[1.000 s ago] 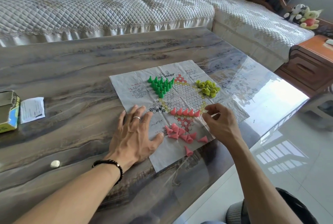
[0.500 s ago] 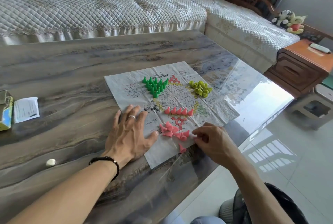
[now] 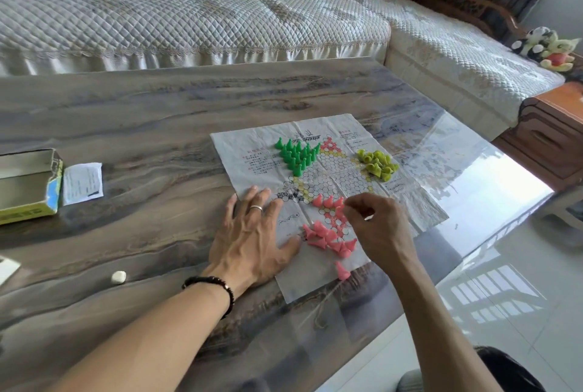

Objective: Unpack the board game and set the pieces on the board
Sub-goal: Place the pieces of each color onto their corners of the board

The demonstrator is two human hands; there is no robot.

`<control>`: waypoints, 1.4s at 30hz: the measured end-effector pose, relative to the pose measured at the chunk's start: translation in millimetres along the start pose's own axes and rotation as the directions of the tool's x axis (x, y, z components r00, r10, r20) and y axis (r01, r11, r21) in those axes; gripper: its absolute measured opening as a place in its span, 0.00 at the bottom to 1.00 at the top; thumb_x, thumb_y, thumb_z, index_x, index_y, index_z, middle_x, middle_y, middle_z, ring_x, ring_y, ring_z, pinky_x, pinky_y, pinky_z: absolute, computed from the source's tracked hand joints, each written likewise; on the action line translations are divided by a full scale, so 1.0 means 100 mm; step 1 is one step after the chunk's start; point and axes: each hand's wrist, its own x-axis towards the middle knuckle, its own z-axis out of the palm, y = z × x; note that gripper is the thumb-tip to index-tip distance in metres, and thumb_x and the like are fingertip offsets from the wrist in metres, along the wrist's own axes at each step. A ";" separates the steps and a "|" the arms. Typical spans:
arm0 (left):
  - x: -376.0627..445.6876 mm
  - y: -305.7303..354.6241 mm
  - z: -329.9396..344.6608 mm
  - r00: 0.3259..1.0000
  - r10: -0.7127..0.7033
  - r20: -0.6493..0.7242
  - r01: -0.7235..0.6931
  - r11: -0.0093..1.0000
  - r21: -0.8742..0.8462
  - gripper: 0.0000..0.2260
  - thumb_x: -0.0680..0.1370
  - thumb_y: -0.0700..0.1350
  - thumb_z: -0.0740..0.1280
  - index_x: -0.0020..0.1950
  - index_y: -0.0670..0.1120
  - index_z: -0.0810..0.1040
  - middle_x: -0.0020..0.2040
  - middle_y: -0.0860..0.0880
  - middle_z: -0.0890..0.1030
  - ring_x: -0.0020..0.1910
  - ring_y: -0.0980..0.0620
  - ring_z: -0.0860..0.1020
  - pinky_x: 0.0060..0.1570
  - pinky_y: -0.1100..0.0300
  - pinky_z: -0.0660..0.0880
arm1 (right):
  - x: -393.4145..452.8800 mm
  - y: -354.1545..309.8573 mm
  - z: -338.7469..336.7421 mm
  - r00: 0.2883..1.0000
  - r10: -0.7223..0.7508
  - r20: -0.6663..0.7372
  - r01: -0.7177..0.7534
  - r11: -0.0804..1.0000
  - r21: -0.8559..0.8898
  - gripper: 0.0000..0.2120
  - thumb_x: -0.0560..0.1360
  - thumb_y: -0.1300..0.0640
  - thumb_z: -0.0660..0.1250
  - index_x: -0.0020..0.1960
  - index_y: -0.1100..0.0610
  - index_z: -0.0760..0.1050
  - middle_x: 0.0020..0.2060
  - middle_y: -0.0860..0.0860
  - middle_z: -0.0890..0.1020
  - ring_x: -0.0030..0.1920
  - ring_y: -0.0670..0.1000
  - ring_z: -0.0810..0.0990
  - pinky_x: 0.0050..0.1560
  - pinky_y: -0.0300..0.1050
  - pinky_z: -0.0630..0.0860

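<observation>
right hand [image 3: 378,227] risen from loose pink pieces [image 3: 328,238], now at pink row [image 3: 328,202]

The paper board [image 3: 328,177] lies flat and creased, printed with a hexagon-cell star. Green pieces [image 3: 296,155] stand upright in a triangle at its far-left point. Yellow-green pieces [image 3: 377,163] lie heaped at its far-right point. Pink pieces [image 3: 328,238] lie mostly toppled near its near point; a few stand in a row just beyond.

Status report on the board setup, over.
Left hand flat, pinning paper board. Right hand pinching a pink piece at the pink corner. Loose pink pieces remain; nothing blocking.
</observation>
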 end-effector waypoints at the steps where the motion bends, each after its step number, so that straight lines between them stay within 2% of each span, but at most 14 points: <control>1: 0.01 -0.01 0.00 1.000 0.002 0.002 -0.002 1.000 0.004 0.38 0.74 0.69 0.46 0.79 0.50 0.54 0.80 0.47 0.52 0.79 0.48 0.46 0.76 0.45 0.43 | 0.01 -0.03 0.03 1.000 -0.015 0.022 0.015 1.000 -0.018 0.02 0.73 0.59 0.71 0.44 0.53 0.83 0.35 0.44 0.82 0.36 0.45 0.80 0.39 0.44 0.79; 6: 0.01 -0.03 0.02 1.000 0.003 0.007 -0.003 1.000 0.004 0.37 0.75 0.69 0.46 0.79 0.50 0.53 0.80 0.47 0.52 0.79 0.47 0.46 0.76 0.45 0.43 | 0.09 -0.09 0.15 0.995 -0.074 0.061 0.080 0.992 -0.103 0.04 0.73 0.61 0.71 0.47 0.56 0.84 0.36 0.46 0.84 0.33 0.39 0.79 0.37 0.37 0.78; 10: 0.02 -0.03 0.03 1.000 -0.005 0.007 0.005 1.000 -0.002 0.37 0.74 0.69 0.44 0.79 0.50 0.53 0.80 0.47 0.52 0.79 0.47 0.46 0.76 0.44 0.45 | 0.13 -0.10 0.18 0.993 -0.087 0.079 0.099 0.983 -0.158 0.04 0.73 0.62 0.71 0.46 0.57 0.84 0.36 0.49 0.85 0.30 0.42 0.79 0.33 0.41 0.80; 12: 0.02 -0.02 0.03 1.000 -0.010 0.004 0.010 1.000 -0.008 0.37 0.74 0.68 0.46 0.78 0.50 0.55 0.80 0.48 0.53 0.78 0.48 0.46 0.76 0.43 0.45 | 0.12 -0.11 0.20 0.993 -0.076 0.087 0.089 0.984 -0.157 0.04 0.72 0.62 0.71 0.46 0.57 0.84 0.33 0.47 0.84 0.29 0.40 0.79 0.32 0.42 0.80; 15: 0.01 -0.02 0.01 1.000 -0.005 0.000 0.005 1.000 -0.012 0.37 0.74 0.68 0.47 0.78 0.49 0.56 0.79 0.47 0.54 0.78 0.47 0.47 0.76 0.43 0.47 | 0.12 -0.12 0.22 0.995 -0.046 0.090 0.058 0.988 -0.141 0.04 0.72 0.61 0.72 0.45 0.56 0.84 0.30 0.43 0.81 0.28 0.37 0.78 0.31 0.36 0.77; 20: 0.01 -0.04 0.03 1.000 0.003 0.029 -0.003 1.000 0.011 0.38 0.75 0.68 0.44 0.79 0.48 0.52 0.80 0.47 0.50 0.79 0.47 0.44 0.75 0.42 0.46 | 0.13 -0.16 0.24 0.996 -0.040 0.083 0.051 0.990 -0.134 0.04 0.72 0.61 0.72 0.45 0.57 0.84 0.34 0.49 0.84 0.33 0.43 0.80 0.38 0.43 0.80; 25: 0.02 -0.03 0.02 1.000 0.000 0.023 0.000 1.000 0.013 0.39 0.74 0.69 0.43 0.79 0.48 0.52 0.80 0.47 0.51 0.79 0.47 0.45 0.75 0.43 0.46 | 0.14 -0.16 0.25 0.996 -0.032 0.082 0.042 0.991 -0.128 0.03 0.71 0.61 0.72 0.44 0.56 0.85 0.34 0.48 0.84 0.34 0.44 0.81 0.39 0.46 0.81; 29: 0.02 -0.04 0.05 1.000 -0.004 0.008 0.004 1.000 -0.003 0.38 0.74 0.68 0.45 0.79 0.49 0.54 0.80 0.47 0.52 0.79 0.47 0.46 0.76 0.43 0.46 | 0.09 -0.17 0.21 0.998 -0.049 0.040 0.053 0.993 -0.103 0.02 0.71 0.60 0.72 0.43 0.56 0.84 0.32 0.50 0.84 0.34 0.50 0.82 0.38 0.52 0.81; 30: 0.02 -0.04 0.05 1.000 -0.003 0.003 0.003 1.000 -0.008 0.38 0.74 0.68 0.46 0.79 0.49 0.54 0.80 0.47 0.53 0.79 0.47 0.46 0.76 0.43 0.46 | 0.08 -0.16 0.16 0.999 -0.046 0.016 0.047 0.995 -0.091 0.02 0.72 0.60 0.72 0.43 0.56 0.84 0.33 0.50 0.84 0.34 0.50 0.82 0.38 0.50 0.80; 32: 0.02 -0.04 0.06 1.000 0.001 0.001 -0.001 1.000 -0.015 0.37 0.75 0.68 0.47 0.79 0.49 0.54 0.80 0.47 0.52 0.79 0.47 0.46 0.76 0.43 0.45 | 0.03 -0.10 0.06 1.000 -0.027 -0.007 0.027 0.997 -0.073 0.03 0.73 0.60 0.71 0.45 0.55 0.84 0.34 0.47 0.83 0.35 0.43 0.81 0.37 0.38 0.77; 35: 0.02 -0.04 0.06 1.000 -0.004 -0.009 0.004 1.000 -0.030 0.36 0.75 0.67 0.49 0.79 0.49 0.55 0.80 0.46 0.52 0.79 0.47 0.46 0.76 0.43 0.45 | -0.06 0.03 -0.08 0.998 -0.004 0.069 0.009 0.996 -0.083 0.07 0.73 0.61 0.70 0.47 0.53 0.84 0.38 0.44 0.83 0.38 0.40 0.79 0.37 0.29 0.70; 39: 0.02 -0.04 0.06 1.000 0.004 -0.013 -0.004 1.000 -0.027 0.36 0.76 0.67 0.49 0.79 0.49 0.55 0.80 0.46 0.52 0.79 0.47 0.46 0.76 0.42 0.45 | -0.20 0.13 -0.14 0.981 0.000 0.196 0.020 0.995 -0.102 0.12 0.72 0.66 0.67 0.46 0.51 0.84 0.40 0.39 0.80 0.40 0.38 0.77 0.39 0.27 0.70; 42: 0.01 -0.04 0.05 1.000 0.004 -0.031 -0.005 0.999 -0.032 0.35 0.76 0.67 0.50 0.78 0.49 0.56 0.80 0.45 0.54 0.79 0.47 0.48 0.76 0.43 0.45 | -0.26 0.16 -0.15 0.979 0.017 0.203 0.002 0.996 -0.093 0.12 0.72 0.64 0.67 0.48 0.51 0.84 0.41 0.42 0.81 0.40 0.41 0.78 0.38 0.32 0.70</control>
